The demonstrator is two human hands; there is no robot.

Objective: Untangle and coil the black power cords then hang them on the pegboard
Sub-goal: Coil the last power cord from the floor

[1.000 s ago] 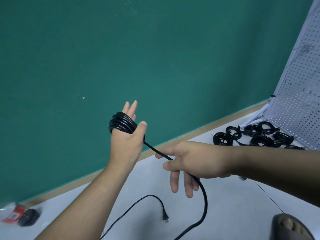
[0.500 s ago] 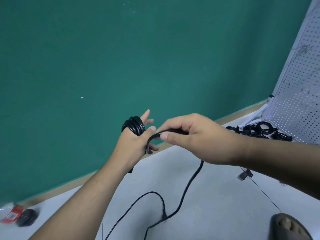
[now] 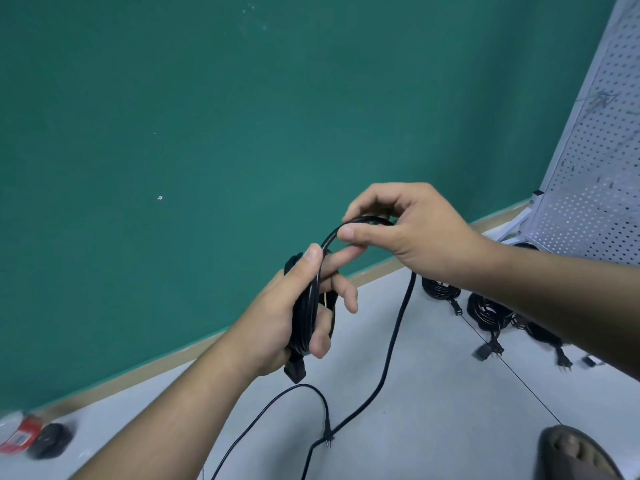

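Observation:
My left hand [image 3: 294,313] grips a coil of black power cord [image 3: 304,317], with the thumb pressed along the loops and a connector end sticking out below the palm. My right hand [image 3: 408,233] pinches the free run of the same cord and arches it over the left thumb. From there the loose cord [image 3: 391,348] hangs down to the floor and ends at a plug [image 3: 328,439]. Several coiled black cords [image 3: 488,311] lie on the floor at the right. The white pegboard [image 3: 595,174] leans at the right edge.
A green wall with a wooden skirting fills the background. On the grey floor at the left lie a red-labelled bottle [image 3: 20,436] and a black object [image 3: 50,443]. My foot in a dark sandal [image 3: 575,452] shows at the bottom right.
My left hand turned and closed its fingers round the coil. My right hand carried the cord up from below and now lays another loop over the left thumb. The view shifted slightly left.

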